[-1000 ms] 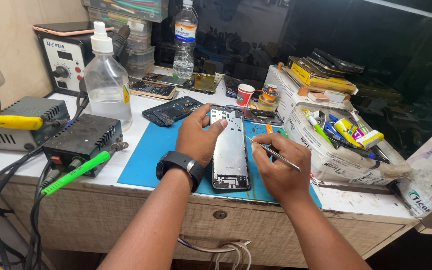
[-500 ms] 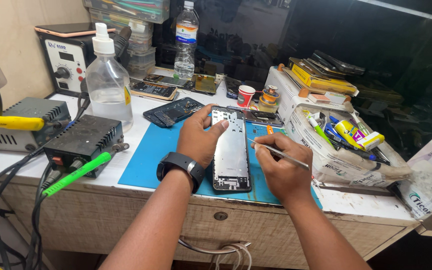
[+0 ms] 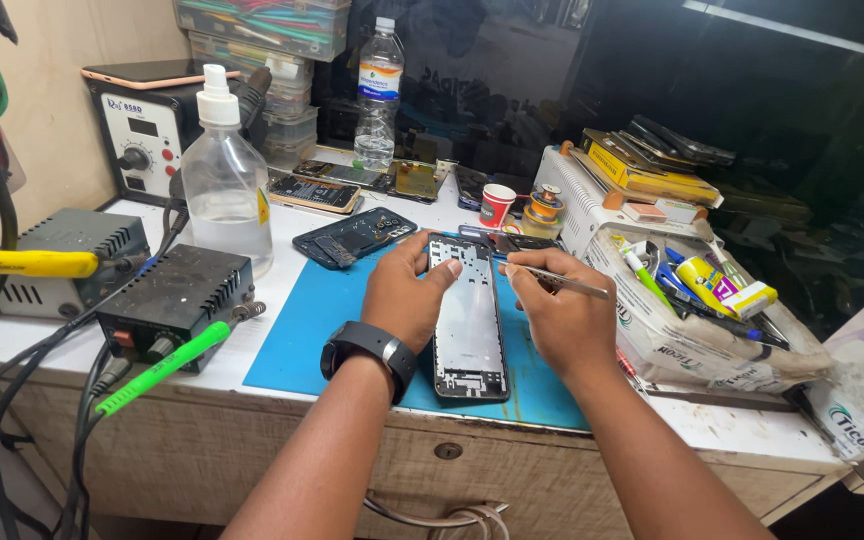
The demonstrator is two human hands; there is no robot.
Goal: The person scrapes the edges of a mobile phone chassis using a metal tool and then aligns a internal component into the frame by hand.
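Phone frame (image 3: 469, 325): an opened handset shell, lying flat and lengthwise on the blue mat (image 3: 302, 330) at the table's (image 3: 752, 430) front edge, between the two hands.
Handling: it looks thin, light and stiff, with bare metal and cut-outs facing up; I judge it easily scratched or bent at the narrow top bridge, and apt to slide on the mat unless pinned.
Where to hold: the long side rails seem safest, pressing down on the edge and keeping off the inner parts.
Left hand (image 3: 407, 300): lies at 9 o'clock of the frame, palm down, fingers curled over its left rail and upper corner, pinning it; a dark watch (image 3: 370, 350) sits on the wrist.
Right hand (image 3: 562, 320): at 3 o'clock of the frame, closed in a pinch on slim metal tweezers (image 3: 562, 283), whose shaft runs out toward 3 o'clock; whether the tip touches the frame's top right corner I cannot tell.
Forearms: both come in from 6 o'clock, angled inward, wrists low over the mat.
Nearby: a second opened phone (image 3: 352, 237) at 11 o'clock, a clear spray bottle (image 3: 224, 180) at 10 o'clock.
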